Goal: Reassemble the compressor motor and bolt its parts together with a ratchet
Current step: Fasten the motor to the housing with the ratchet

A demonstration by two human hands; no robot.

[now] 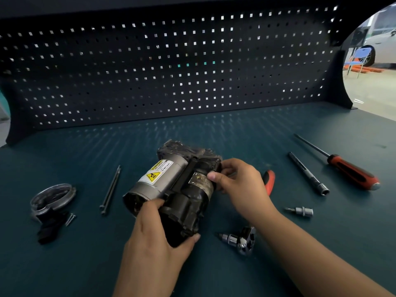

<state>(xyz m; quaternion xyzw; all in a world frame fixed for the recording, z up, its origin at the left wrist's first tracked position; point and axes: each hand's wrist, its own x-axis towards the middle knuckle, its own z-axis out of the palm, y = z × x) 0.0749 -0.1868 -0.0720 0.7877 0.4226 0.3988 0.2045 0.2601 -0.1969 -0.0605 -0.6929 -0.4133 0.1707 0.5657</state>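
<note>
The compressor motor, a grey cylinder with a yellow warning label joined to a black housing, lies at the middle of the teal bench. My left hand grips its near black end from below. My right hand holds the far right side, thumb on a worn metal patch. The ratchet head with a bit fitted lies just right of my left hand, its handle hidden under my right forearm. Two long bolts lie side by side left of the motor.
A round clear cover, a black part and small screws sit at the left. On the right lie an extension bar, a red-handled screwdriver, a loose bit socket and red-handled pliers. A pegboard stands behind.
</note>
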